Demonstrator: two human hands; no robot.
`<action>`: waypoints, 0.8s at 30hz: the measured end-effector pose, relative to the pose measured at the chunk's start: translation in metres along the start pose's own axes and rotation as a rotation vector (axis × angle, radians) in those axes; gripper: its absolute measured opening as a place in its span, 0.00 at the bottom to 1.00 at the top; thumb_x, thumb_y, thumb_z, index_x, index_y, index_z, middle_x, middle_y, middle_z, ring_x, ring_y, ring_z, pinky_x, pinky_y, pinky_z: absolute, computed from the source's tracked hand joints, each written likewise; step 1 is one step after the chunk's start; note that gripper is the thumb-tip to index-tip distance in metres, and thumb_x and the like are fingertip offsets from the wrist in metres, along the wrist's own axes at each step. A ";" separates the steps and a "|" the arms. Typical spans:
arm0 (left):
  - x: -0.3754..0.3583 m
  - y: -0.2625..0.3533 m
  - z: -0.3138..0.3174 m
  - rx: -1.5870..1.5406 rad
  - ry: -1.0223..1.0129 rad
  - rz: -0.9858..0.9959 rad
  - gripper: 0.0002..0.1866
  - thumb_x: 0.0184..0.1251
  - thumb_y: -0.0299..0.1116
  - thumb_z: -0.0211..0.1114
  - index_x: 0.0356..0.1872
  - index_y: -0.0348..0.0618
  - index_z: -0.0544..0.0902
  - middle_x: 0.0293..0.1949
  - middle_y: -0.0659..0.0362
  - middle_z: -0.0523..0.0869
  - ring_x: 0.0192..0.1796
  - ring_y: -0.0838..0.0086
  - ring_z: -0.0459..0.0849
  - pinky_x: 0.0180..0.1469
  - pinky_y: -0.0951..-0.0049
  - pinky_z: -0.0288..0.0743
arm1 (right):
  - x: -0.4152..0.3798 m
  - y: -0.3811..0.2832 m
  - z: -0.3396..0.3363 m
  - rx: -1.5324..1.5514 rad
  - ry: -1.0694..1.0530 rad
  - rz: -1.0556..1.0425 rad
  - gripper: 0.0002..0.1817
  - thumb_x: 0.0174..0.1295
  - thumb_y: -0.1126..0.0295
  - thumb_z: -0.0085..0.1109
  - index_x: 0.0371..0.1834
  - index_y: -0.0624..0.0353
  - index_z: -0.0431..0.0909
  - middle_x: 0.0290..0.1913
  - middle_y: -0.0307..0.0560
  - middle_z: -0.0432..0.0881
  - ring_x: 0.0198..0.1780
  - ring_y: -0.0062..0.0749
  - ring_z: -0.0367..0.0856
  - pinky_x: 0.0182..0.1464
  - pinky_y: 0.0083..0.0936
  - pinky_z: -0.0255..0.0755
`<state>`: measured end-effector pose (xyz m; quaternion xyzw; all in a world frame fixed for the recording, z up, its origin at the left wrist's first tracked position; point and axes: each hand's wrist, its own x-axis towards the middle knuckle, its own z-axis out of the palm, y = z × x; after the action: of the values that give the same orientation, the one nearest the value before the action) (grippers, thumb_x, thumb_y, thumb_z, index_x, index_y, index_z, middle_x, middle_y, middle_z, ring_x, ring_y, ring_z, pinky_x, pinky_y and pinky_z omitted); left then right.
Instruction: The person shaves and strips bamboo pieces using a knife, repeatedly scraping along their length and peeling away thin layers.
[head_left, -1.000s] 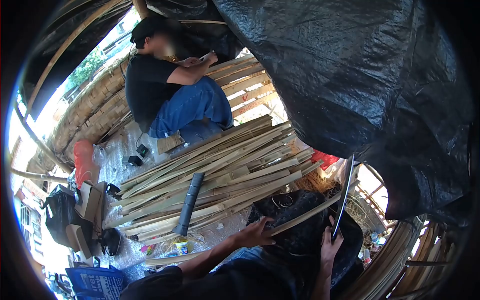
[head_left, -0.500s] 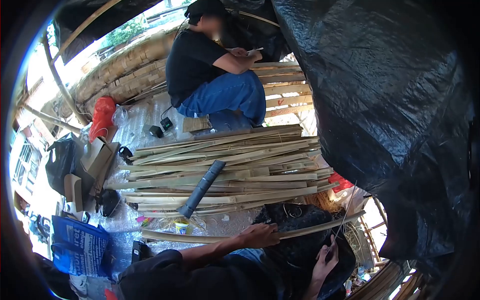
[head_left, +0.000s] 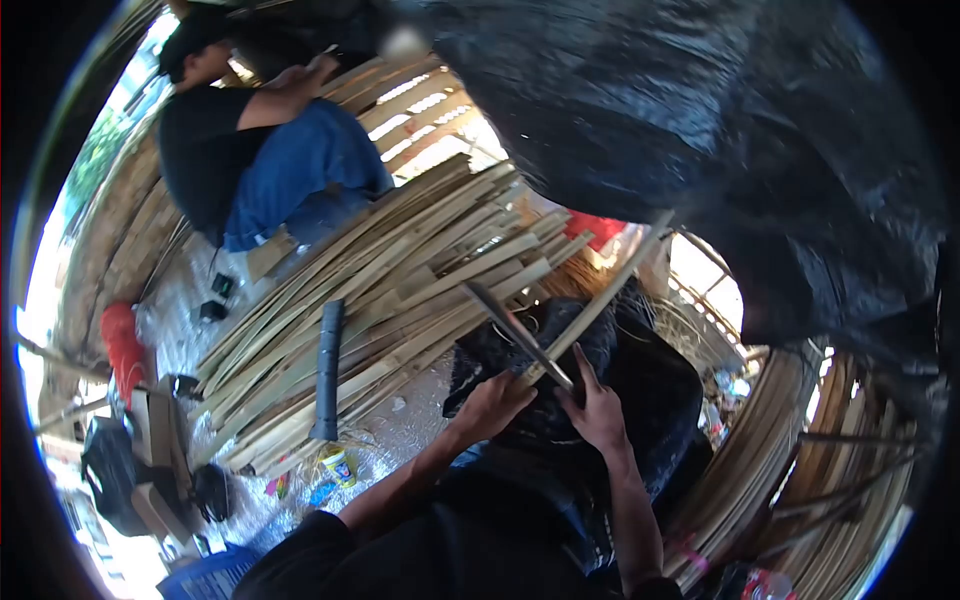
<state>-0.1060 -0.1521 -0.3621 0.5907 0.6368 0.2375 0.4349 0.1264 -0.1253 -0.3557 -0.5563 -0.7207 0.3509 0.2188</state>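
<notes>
My left hand (head_left: pixel 495 405) is wrapped round a long bamboo strip (head_left: pixel 600 300), which slants up and away to the right. In my right hand (head_left: pixel 597 408) is a long-bladed knife (head_left: pixel 508 325); its blade points up and left and crosses the strip close to my left hand. The index finger of my right hand is stretched along the strip's far side. Below both hands, black plastic (head_left: pixel 640 400) covers my lap. Beyond the left hand lies a pile of split bamboo strips (head_left: pixel 390 270), with a dark cylindrical tool (head_left: pixel 328 370) on top.
A co-worker (head_left: pixel 270 150) sits at the upper left. Black sheeting (head_left: pixel 680 110) hangs at the upper right. More bamboo (head_left: pixel 760 440) stands in bundles at the right. A small cup (head_left: pixel 338 467), a red bag (head_left: pixel 122 345) and a blue bag (head_left: pixel 205 577) lie at the left.
The view has turned to the right. The strip now slants upward instead of lying nearly level, and my right hand has come in beside my left, with the knife blade across the strip.
</notes>
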 end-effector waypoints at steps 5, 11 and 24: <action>-0.002 0.005 0.001 -0.061 0.039 0.100 0.25 0.80 0.53 0.65 0.49 0.34 0.82 0.34 0.39 0.85 0.39 0.46 0.88 0.41 0.54 0.76 | 0.005 0.003 0.011 -0.109 0.061 -0.027 0.47 0.71 0.39 0.63 0.85 0.51 0.55 0.33 0.68 0.88 0.40 0.69 0.90 0.45 0.56 0.84; 0.001 0.001 0.005 -0.078 0.064 0.125 0.22 0.81 0.49 0.66 0.51 0.35 0.81 0.35 0.40 0.86 0.39 0.42 0.87 0.40 0.52 0.77 | 0.012 -0.002 0.016 -0.286 0.030 0.052 0.44 0.73 0.36 0.60 0.77 0.59 0.62 0.30 0.64 0.89 0.36 0.61 0.91 0.38 0.51 0.86; -0.004 0.013 0.005 -0.029 0.108 0.175 0.16 0.79 0.35 0.66 0.58 0.37 0.78 0.43 0.39 0.91 0.45 0.37 0.89 0.42 0.48 0.82 | 0.008 -0.008 -0.001 -0.423 0.069 -0.156 0.52 0.69 0.36 0.64 0.83 0.66 0.61 0.25 0.55 0.88 0.26 0.49 0.91 0.29 0.43 0.86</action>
<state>-0.0955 -0.1546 -0.3531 0.6241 0.6018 0.3152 0.3860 0.1198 -0.1189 -0.3495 -0.5440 -0.8113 0.1546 0.1483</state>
